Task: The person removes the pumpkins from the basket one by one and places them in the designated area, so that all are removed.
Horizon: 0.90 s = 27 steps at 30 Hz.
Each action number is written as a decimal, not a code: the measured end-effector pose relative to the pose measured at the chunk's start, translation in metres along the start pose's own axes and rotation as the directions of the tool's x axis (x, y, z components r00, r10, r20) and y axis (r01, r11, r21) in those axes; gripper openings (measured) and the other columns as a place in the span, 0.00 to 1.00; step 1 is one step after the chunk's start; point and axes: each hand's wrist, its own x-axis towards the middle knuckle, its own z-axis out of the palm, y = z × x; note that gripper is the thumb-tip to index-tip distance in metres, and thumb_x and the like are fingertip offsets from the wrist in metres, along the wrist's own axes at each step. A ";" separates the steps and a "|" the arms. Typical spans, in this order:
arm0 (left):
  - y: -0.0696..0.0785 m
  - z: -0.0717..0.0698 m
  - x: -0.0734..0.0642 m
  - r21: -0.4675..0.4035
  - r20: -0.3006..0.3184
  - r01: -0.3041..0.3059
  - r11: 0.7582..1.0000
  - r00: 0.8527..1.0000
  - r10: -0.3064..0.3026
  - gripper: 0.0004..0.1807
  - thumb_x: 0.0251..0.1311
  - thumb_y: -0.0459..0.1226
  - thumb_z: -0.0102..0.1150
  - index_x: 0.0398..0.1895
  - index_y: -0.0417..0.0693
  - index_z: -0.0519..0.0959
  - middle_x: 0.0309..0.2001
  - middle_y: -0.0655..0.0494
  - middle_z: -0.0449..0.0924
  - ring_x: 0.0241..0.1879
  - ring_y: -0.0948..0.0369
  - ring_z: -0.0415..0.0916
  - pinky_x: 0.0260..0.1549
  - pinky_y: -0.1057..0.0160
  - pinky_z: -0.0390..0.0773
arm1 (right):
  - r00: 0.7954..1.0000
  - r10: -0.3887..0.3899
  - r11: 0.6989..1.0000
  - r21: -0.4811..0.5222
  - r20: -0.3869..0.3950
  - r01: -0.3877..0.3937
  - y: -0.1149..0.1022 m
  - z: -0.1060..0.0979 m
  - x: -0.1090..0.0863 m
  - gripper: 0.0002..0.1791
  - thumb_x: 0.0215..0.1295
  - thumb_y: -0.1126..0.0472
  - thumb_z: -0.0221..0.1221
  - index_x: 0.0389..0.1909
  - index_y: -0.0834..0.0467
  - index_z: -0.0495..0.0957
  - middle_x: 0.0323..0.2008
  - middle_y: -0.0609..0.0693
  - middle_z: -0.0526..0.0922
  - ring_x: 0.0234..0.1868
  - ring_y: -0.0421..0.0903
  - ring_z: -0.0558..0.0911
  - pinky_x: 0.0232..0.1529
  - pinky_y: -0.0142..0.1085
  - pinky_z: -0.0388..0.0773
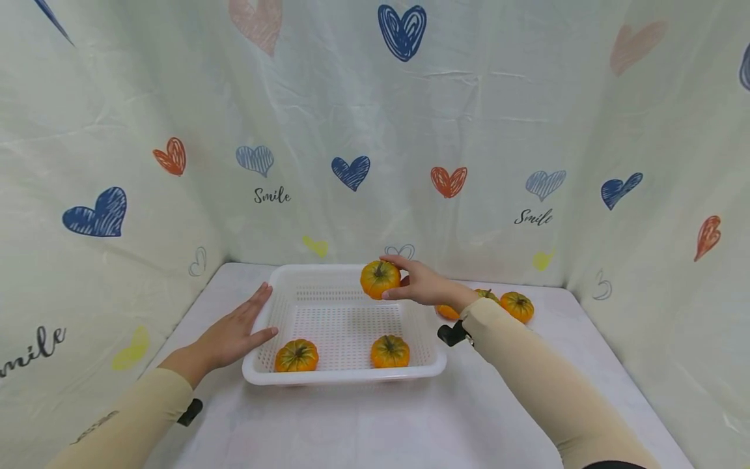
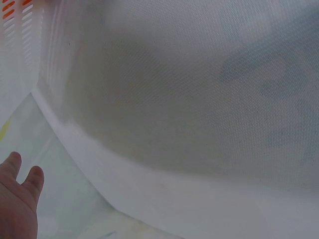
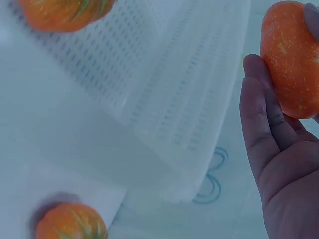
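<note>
A small orange and green pumpkin (image 1: 379, 280) is pinched between the thumb and fingers of my right hand (image 1: 428, 284), raised over the back right of a white plastic basket (image 1: 346, 376). In the right wrist view its smooth orange side (image 3: 286, 59) shows against the fingers. My left hand (image 1: 234, 329) lies along the basket's left rim with its fingers extended. Inside the basket, one pumpkin (image 1: 297, 355) sits at the front left and another (image 1: 390, 352) at the front right. The left wrist view catches only part of the left hand (image 2: 17, 196).
Right of the basket, more pumpkins lie on the white table (image 1: 351, 430), among them one at the far right (image 1: 517, 307) and one partly behind the right wrist (image 1: 448, 312). A hanging cloth (image 1: 486, 130) printed with hearts encloses the table's back and sides.
</note>
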 end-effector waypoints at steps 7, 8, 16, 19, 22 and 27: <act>0.000 0.000 0.000 -0.003 -0.005 -0.004 1.000 1.000 0.004 0.47 0.68 0.55 0.51 0.80 0.42 0.44 0.79 0.40 0.40 0.74 0.38 0.48 0.64 0.33 0.59 | 0.998 -0.010 1.000 0.009 -0.061 0.010 0.011 -0.021 -0.024 0.46 0.63 0.52 0.68 0.78 0.46 0.54 0.69 0.54 0.66 0.48 0.50 0.82 0.50 0.41 0.81; 0.000 0.000 -0.001 -0.003 -0.005 -0.005 1.000 1.000 0.005 0.47 0.68 0.55 0.51 0.80 0.42 0.44 0.79 0.40 0.40 0.74 0.38 0.48 0.64 0.33 0.60 | 0.997 -0.005 1.000 0.004 -0.071 0.005 0.012 -0.023 -0.028 0.47 0.63 0.52 0.68 0.78 0.46 0.53 0.69 0.55 0.66 0.48 0.50 0.82 0.50 0.41 0.81; 0.001 -0.002 -0.001 -0.006 -0.003 -0.007 1.000 1.000 0.007 0.47 0.69 0.55 0.52 0.80 0.40 0.44 0.79 0.40 0.41 0.74 0.38 0.49 0.64 0.33 0.60 | 0.991 0.028 0.998 0.054 -0.128 -0.021 0.026 -0.035 -0.058 0.47 0.65 0.54 0.67 0.79 0.51 0.51 0.69 0.58 0.65 0.51 0.54 0.79 0.53 0.42 0.80; 0.001 -0.002 -0.001 -0.002 -0.004 -0.003 1.000 1.000 0.003 0.47 0.68 0.55 0.52 0.80 0.41 0.44 0.79 0.40 0.40 0.74 0.38 0.49 0.63 0.33 0.60 | 0.987 0.055 0.996 0.085 -0.152 -0.043 0.032 -0.039 -0.068 0.47 0.65 0.54 0.67 0.79 0.53 0.51 0.69 0.59 0.65 0.53 0.56 0.79 0.55 0.44 0.79; 0.001 -0.001 0.000 0.002 -0.004 0.001 1.000 1.000 -0.001 0.47 0.68 0.55 0.52 0.80 0.42 0.44 0.79 0.41 0.40 0.73 0.38 0.49 0.63 0.33 0.61 | 0.982 0.080 0.993 0.097 -0.169 -0.064 0.041 -0.041 -0.076 0.47 0.65 0.54 0.67 0.79 0.55 0.51 0.69 0.60 0.65 0.53 0.56 0.78 0.55 0.43 0.79; -0.001 0.000 0.000 0.002 -0.001 0.008 1.000 1.000 -0.008 0.48 0.68 0.56 0.51 0.80 0.43 0.43 0.79 0.41 0.40 0.73 0.38 0.49 0.62 0.32 0.61 | 0.978 0.099 0.991 0.106 -0.185 -0.080 0.058 -0.043 -0.087 0.47 0.64 0.54 0.68 0.78 0.54 0.52 0.70 0.59 0.64 0.52 0.56 0.78 0.52 0.39 0.81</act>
